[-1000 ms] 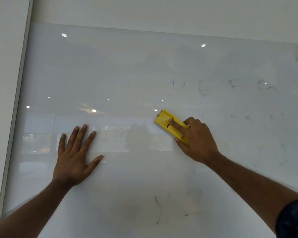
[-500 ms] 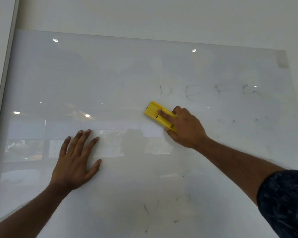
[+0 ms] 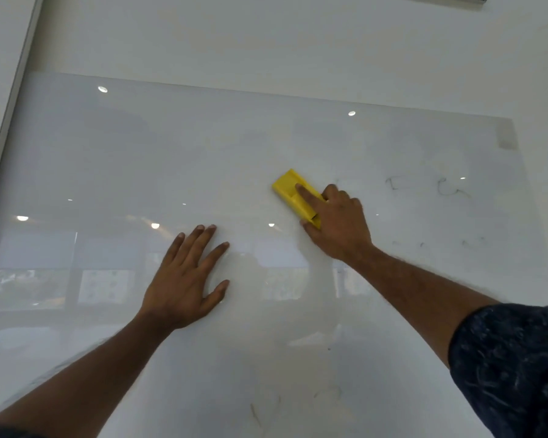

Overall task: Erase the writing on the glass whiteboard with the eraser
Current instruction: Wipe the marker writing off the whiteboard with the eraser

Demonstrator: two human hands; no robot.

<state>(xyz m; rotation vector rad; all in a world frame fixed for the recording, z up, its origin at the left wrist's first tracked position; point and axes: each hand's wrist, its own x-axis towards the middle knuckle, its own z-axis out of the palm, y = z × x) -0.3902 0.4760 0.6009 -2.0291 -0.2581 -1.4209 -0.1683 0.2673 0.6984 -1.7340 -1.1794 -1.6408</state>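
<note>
The eraser (image 3: 293, 192), yellow, lies flat against the whiteboard (image 3: 203, 153) just right of centre, its long axis tilted toward ten o'clock. The right hand (image 3: 337, 224) clamps it, forefinger stretched along its back. At three o'clock sit faint marks (image 3: 450, 188) (smudged letters). The left hand (image 3: 184, 279) rests flat, fingers spread, holding nothing.

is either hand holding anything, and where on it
The right hand presses the yellow eraser to the whiteboard, gripping its lower end. The left hand holds nothing.
</note>
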